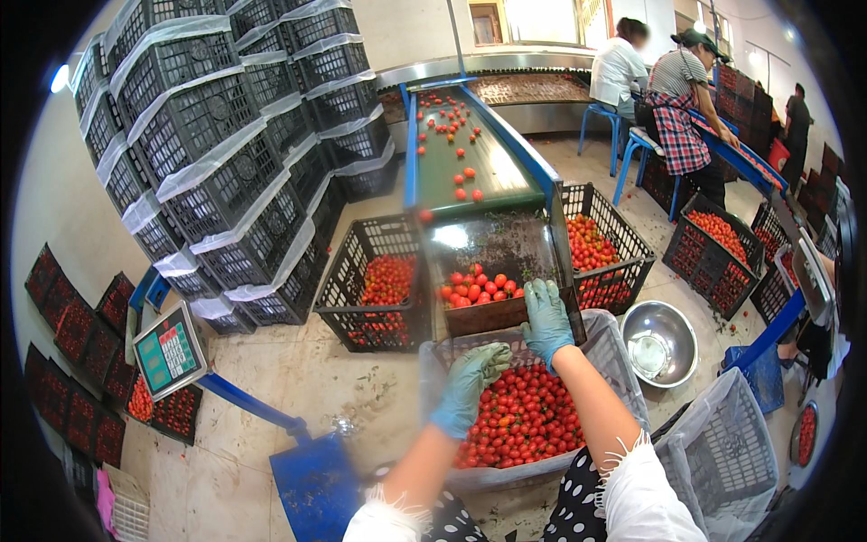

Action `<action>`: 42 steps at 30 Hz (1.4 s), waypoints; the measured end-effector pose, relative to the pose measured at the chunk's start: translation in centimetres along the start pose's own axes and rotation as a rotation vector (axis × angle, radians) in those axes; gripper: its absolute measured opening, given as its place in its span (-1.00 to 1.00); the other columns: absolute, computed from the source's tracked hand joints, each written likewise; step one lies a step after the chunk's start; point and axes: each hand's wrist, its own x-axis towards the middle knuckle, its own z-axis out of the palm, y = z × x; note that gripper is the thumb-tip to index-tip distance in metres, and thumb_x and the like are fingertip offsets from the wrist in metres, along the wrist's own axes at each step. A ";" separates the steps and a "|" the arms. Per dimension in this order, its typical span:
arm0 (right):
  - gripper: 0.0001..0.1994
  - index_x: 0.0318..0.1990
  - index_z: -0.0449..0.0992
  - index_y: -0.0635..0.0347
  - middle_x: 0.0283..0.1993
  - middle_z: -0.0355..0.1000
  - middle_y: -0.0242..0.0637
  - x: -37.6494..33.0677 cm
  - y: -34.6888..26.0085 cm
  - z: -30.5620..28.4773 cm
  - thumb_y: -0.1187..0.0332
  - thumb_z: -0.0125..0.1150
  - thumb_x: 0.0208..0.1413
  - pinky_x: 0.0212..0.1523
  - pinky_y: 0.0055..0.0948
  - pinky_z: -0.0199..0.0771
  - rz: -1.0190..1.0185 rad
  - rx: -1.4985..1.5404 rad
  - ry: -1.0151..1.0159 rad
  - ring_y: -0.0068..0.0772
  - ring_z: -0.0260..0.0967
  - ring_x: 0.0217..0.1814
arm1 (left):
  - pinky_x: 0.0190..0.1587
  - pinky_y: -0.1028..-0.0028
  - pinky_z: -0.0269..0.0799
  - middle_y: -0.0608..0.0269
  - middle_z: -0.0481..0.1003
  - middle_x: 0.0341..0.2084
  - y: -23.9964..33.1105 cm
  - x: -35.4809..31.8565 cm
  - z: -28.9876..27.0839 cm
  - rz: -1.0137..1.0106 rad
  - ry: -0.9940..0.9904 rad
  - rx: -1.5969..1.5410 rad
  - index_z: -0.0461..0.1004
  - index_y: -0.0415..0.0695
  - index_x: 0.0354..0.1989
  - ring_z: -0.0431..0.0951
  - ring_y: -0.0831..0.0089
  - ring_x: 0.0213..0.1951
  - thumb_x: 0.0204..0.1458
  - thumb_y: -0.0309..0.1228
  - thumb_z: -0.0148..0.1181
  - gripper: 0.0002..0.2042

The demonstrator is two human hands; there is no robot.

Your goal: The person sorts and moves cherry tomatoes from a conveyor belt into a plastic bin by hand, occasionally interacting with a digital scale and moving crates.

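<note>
Both my hands wear blue-green gloves. My right hand (547, 323) rests at the front lip of the dark metal tray (506, 253), its fingers stretched over the edge beside a cluster of small red tomatoes (477, 287). Lower and to the left, my left hand (471, 387) hovers over the left side of a lined crate (623, 348), fingers loosely extended and slightly bent. Nothing shows in its grasp. Cherry tomatoes (524, 415) fill much of that crate, between my forearms. More tomatoes lie scattered along the green conveyor belt (488, 163) that leads down to the tray.
Black crates of tomatoes flank the belt, left (334, 312) and right (632, 262). A steel bowl (664, 339) and an empty lined crate (722, 452) stand at right. A scale (172, 352) and stacked crates (199, 135) are at left. Co-workers (682, 108) are at back right.
</note>
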 end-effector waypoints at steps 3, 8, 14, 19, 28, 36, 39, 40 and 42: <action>-0.21 0.29 0.05 0.27 0.32 0.00 0.01 0.0 0.2 0.0 0.33 0.26 -0.16 0.31 -0.14 0.03 0.001 -0.001 0.001 0.17 -0.15 0.40 | -0.13 0.50 0.39 0.24 0.53 -0.23 -0.1 0.1 0.1 0.003 0.002 0.006 0.49 -0.17 -0.08 0.52 0.44 -0.20 0.17 -0.26 0.06 -0.72; -0.21 0.29 0.05 0.28 0.32 0.00 0.03 0.1 -0.2 -0.2 0.32 0.26 -0.16 0.32 -0.14 0.02 -0.001 0.008 -0.015 0.18 -0.16 0.40 | -0.12 0.50 0.39 0.25 0.53 -0.22 0.1 -0.1 0.0 0.002 0.006 0.004 0.49 -0.16 -0.08 0.52 0.44 -0.19 0.17 -0.26 0.05 -0.73; -0.20 0.28 0.05 0.29 0.31 0.00 0.03 0.1 0.0 -0.2 0.32 0.27 -0.16 0.33 -0.15 0.00 0.001 -0.012 -0.006 0.17 -0.16 0.40 | -0.12 0.51 0.38 0.27 0.53 -0.20 0.0 0.0 0.0 0.009 -0.014 0.010 0.49 -0.14 -0.07 0.52 0.45 -0.17 0.18 -0.26 0.04 -0.73; -0.20 0.29 0.04 0.29 0.31 0.00 0.01 0.1 -0.1 -0.3 0.31 0.28 -0.16 0.33 -0.15 -0.01 0.006 -0.004 -0.019 0.16 -0.16 0.40 | -0.14 0.52 0.37 0.28 0.53 -0.20 0.1 -0.1 0.1 0.014 -0.012 0.026 0.49 -0.13 -0.06 0.52 0.46 -0.17 0.18 -0.26 0.04 -0.73; -0.21 0.29 0.05 0.26 0.32 0.00 0.01 0.1 0.0 -0.3 0.32 0.24 -0.15 0.33 -0.14 0.00 0.005 0.003 -0.014 0.16 -0.15 0.40 | -0.11 0.50 0.38 0.29 0.53 -0.21 0.2 -0.3 0.1 0.015 -0.028 0.001 0.50 -0.14 -0.07 0.52 0.47 -0.16 0.17 -0.28 0.06 -0.74; -0.22 0.30 0.04 0.24 0.33 -0.01 0.00 0.1 0.2 0.0 0.33 0.22 -0.15 0.32 -0.13 0.01 0.005 0.008 -0.008 0.16 -0.16 0.41 | -0.09 0.50 0.38 0.30 0.53 -0.21 0.4 -0.4 0.3 0.023 -0.026 0.011 0.50 -0.14 -0.07 0.52 0.48 -0.16 0.18 -0.30 0.04 -0.75; -0.22 0.30 0.04 0.23 0.34 -0.01 0.00 0.0 0.2 0.2 0.33 0.22 -0.14 0.32 -0.13 0.01 0.002 0.008 -0.004 0.16 -0.16 0.41 | -0.09 0.50 0.38 0.29 0.53 -0.21 0.1 -0.2 0.0 0.038 -0.035 0.015 0.49 -0.15 -0.07 0.52 0.47 -0.16 0.18 -0.31 0.03 -0.75; -0.22 0.30 0.04 0.23 0.34 -0.01 0.00 0.0 0.1 0.1 0.33 0.22 -0.14 0.32 -0.13 0.01 0.001 0.009 -0.005 0.16 -0.16 0.41 | -0.10 0.50 0.38 0.29 0.53 -0.21 0.1 -0.2 0.0 0.035 -0.032 0.017 0.49 -0.15 -0.07 0.52 0.47 -0.16 0.18 -0.31 0.03 -0.75; -0.22 0.30 0.04 0.23 0.34 -0.01 0.00 0.0 0.2 0.1 0.32 0.22 -0.14 0.32 -0.14 0.01 0.001 0.008 -0.008 0.16 -0.16 0.41 | -0.09 0.50 0.38 0.29 0.53 -0.21 0.1 -0.2 0.1 0.032 -0.028 0.027 0.49 -0.15 -0.07 0.52 0.47 -0.16 0.19 -0.31 0.03 -0.75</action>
